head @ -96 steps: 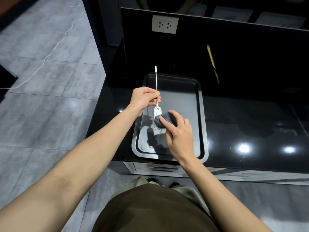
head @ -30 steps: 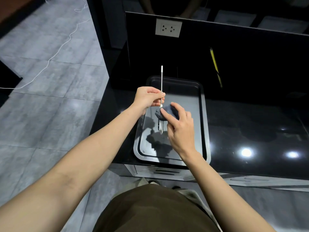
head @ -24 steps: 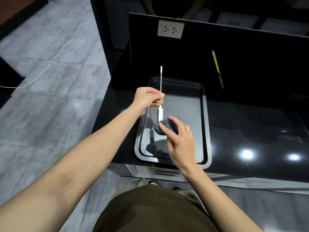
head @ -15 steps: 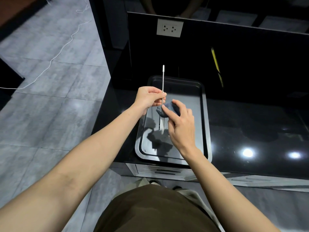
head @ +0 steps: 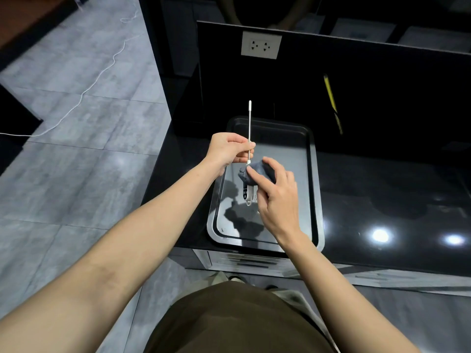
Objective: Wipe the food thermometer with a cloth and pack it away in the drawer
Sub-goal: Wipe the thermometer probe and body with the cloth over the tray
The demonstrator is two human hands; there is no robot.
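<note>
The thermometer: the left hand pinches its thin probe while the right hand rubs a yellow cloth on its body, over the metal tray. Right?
Not quite. In the head view the cloth is dark grey-blue, not yellow. The rest holds: the left hand pinches the thermometer by its probe, and the right hand rubs its body over the metal tray.

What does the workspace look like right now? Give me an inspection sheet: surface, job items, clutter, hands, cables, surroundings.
Surface: glossy black countertop carrying a dark metal tray.
Job's things: food thermometer held upright over the tray, probe up; grey cloth wrapped on its body; drawer fronts below, shut.
Clutter: nothing seen.
Grippers: left hand pinches the probe; right hand holds the cloth against the thermometer.
Cables: white cable on the floor.
Surroundings: wall socket, grey floor tiles.
</note>
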